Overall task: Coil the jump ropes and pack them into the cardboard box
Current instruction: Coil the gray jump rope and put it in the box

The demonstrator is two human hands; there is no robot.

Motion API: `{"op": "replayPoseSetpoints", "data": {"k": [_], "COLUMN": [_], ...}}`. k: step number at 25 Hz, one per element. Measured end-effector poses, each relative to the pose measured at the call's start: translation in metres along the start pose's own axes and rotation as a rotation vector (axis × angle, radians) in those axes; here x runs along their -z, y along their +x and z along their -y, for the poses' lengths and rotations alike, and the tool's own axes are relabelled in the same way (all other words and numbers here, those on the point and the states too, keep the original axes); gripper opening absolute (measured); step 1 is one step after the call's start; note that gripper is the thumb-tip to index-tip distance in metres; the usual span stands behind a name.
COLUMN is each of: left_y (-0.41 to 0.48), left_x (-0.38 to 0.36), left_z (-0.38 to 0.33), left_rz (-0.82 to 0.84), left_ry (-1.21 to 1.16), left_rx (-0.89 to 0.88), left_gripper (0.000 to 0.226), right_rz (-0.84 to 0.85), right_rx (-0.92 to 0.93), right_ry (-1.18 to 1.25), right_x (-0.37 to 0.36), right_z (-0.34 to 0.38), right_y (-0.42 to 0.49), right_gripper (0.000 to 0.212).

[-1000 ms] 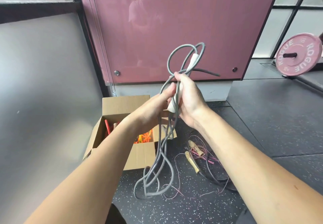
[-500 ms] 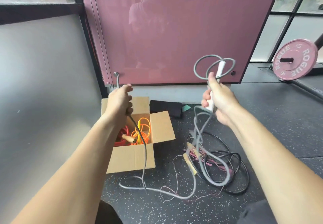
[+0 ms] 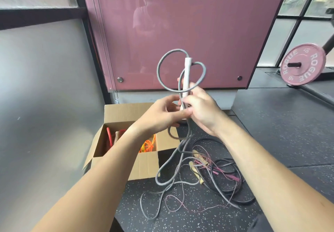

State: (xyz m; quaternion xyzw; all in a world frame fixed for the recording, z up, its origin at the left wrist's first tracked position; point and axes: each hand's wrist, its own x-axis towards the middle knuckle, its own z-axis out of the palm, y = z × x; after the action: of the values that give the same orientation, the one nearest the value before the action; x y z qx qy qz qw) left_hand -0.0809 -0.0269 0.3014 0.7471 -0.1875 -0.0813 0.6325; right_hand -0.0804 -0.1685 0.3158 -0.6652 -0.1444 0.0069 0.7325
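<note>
We note: right hand (image 3: 200,108) grips grey jump rope (image 3: 157,69) against its white handle (image 3: 187,72); left hand (image 3: 160,113) pinches the rope. Advise even loops, slack untangled.

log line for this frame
stage: coiling grey rope | right hand: grips handle, loops | left hand: pinches rope | box: open, orange rope inside | floor: rope pile

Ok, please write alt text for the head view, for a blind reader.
A person's left hand and right hand hold a grey jump rope with a white handle; its slack trails down beside an open cardboard box holding orange rope.
</note>
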Motion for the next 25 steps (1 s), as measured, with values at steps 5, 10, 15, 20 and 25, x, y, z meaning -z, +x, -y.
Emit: {"op": "replayPoseSetpoints", "data": {"k": [5, 10, 15, 20, 25], "left_y": [0.001, 0.005, -0.001, -0.001, 0.001], "left_x": [0.003, 0.027, 0.024, 0.001, -0.003], "left_z": [0.005, 0.003, 0.008, -0.001, 0.004], "left_rz": [-0.022, -0.417, -0.511, -0.19, -0.005], "left_ry": [0.168, 0.071, 0.319, 0.05, -0.261], "left_rx": [0.094, 0.125, 0.194, 0.003, 0.093], "left_gripper": [0.045, 0.038, 0.04, 0.021, 0.033], "right_rz": [-0.262, -0.531, -0.281, -0.19, -0.298], "right_rx": [0.251, 0.121, -0.103, -0.22, -0.124], "right_ry": [-0.71, -0.711, -0.399, -0.251, -0.65], "right_x": [0.017, 0.045, 0.025, -0.007, 0.003], "right_z": [-0.015, 0.004, -0.001, -0.007, -0.016], "right_y": [0.007, 0.001, -0.004, -0.007, -0.004], "right_gripper": [0.033, 0.024, 0.031, 0.034, 0.057]}}
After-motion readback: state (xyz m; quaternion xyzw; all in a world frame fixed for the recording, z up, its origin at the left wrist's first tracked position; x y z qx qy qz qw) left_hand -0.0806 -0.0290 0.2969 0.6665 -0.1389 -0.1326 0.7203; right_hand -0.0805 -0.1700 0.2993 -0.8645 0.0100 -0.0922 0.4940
